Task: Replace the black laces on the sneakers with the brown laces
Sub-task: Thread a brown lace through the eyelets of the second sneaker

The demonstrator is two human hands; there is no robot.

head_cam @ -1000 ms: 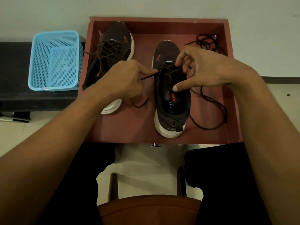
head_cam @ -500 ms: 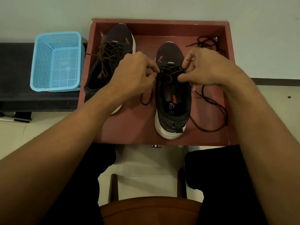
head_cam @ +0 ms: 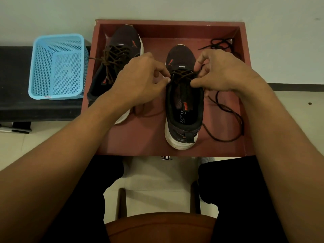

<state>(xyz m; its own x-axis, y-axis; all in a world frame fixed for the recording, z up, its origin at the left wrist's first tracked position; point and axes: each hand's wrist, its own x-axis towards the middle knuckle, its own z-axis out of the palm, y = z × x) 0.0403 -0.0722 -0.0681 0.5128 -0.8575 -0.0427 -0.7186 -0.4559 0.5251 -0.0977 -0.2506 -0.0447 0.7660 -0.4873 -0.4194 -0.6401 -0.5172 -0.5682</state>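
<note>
Two dark sneakers stand in a red-brown tray (head_cam: 244, 88). The left sneaker (head_cam: 121, 50) is laced with a tied brown lace. On the right sneaker (head_cam: 182, 109) a brown lace (head_cam: 182, 74) crosses the lower eyelets only. My left hand (head_cam: 140, 81) pinches at the shoe's left eyelet edge, and my right hand (head_cam: 220, 71) pinches the lace at the right edge. The lace's loose end (head_cam: 226, 109) trails over the tray floor at the right. A heap of black laces (head_cam: 219, 44) lies in the tray's far right corner.
A light blue mesh basket (head_cam: 57, 67) sits on a black bench (head_cam: 15, 102) left of the tray. A white wall rises behind. My knees and a brown chair seat (head_cam: 157, 227) are below the tray's near edge.
My left hand has moved right, from holding the lace tip out beside the shoe to its left eyelet edge. My right hand's fingers have closed in on the lace.
</note>
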